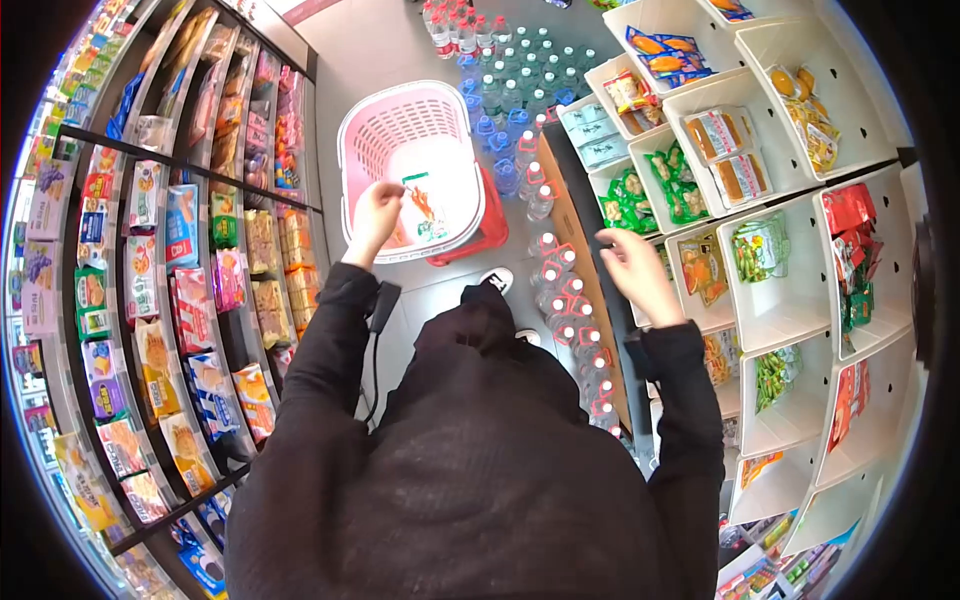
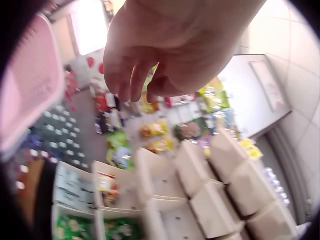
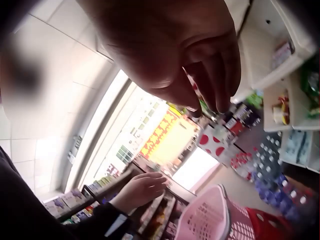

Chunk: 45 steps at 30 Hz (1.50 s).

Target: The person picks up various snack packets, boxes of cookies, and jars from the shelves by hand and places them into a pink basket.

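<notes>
In the head view my left hand (image 1: 376, 222) hangs over the near left rim of a pink basket (image 1: 402, 108), fingers loosely bent and holding nothing. Inside the basket lie orange-and-green packets (image 1: 422, 200). My right hand (image 1: 640, 276) hovers beside the white bins on the right, empty, its fingers relaxed. The left wrist view has my left hand (image 2: 170, 45) with fingers hanging down and the basket (image 2: 32, 82) at the left edge. From the right wrist, my right hand (image 3: 175, 50) appears with bent, empty fingers; my left hand (image 3: 142, 190) is lower down, near the basket (image 3: 202, 215).
A shelf of packaged snacks (image 1: 190, 310) runs along the left. Bottles with red caps (image 1: 540, 203) and blue-green bottles (image 1: 510, 95) stand on the floor beyond and right of the basket. White bins (image 1: 790, 320) with bagged food fill the right side. Under the basket is something red (image 1: 492, 215).
</notes>
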Each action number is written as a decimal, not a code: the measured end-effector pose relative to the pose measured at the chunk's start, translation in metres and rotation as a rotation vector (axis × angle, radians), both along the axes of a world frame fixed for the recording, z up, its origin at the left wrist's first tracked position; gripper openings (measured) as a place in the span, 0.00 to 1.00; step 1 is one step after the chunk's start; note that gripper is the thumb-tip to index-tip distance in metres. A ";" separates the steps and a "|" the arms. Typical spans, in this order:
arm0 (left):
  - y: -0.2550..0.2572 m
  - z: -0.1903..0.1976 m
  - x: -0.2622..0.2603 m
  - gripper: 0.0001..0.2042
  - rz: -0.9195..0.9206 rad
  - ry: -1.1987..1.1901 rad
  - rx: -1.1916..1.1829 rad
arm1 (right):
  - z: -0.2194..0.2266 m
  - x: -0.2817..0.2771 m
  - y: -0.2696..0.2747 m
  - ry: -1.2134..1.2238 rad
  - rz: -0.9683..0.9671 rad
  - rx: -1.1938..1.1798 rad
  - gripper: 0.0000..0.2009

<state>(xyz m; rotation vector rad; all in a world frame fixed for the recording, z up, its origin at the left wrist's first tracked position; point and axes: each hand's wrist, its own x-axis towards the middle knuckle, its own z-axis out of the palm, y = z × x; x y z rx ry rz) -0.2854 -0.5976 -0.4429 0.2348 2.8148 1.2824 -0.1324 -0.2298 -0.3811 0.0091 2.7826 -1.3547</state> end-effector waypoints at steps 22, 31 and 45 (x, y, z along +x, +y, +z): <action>-0.054 -0.222 -0.111 0.22 0.557 -1.032 0.382 | -0.203 -0.281 -0.252 -0.717 0.160 -0.136 0.19; -0.046 -0.336 -0.075 0.26 0.685 -1.002 0.218 | -0.353 -0.247 -0.280 -0.903 -0.021 0.081 0.17; -0.045 -0.256 -0.118 0.11 0.742 -1.105 0.942 | -0.302 -0.295 -0.293 -0.709 -0.150 -0.252 0.15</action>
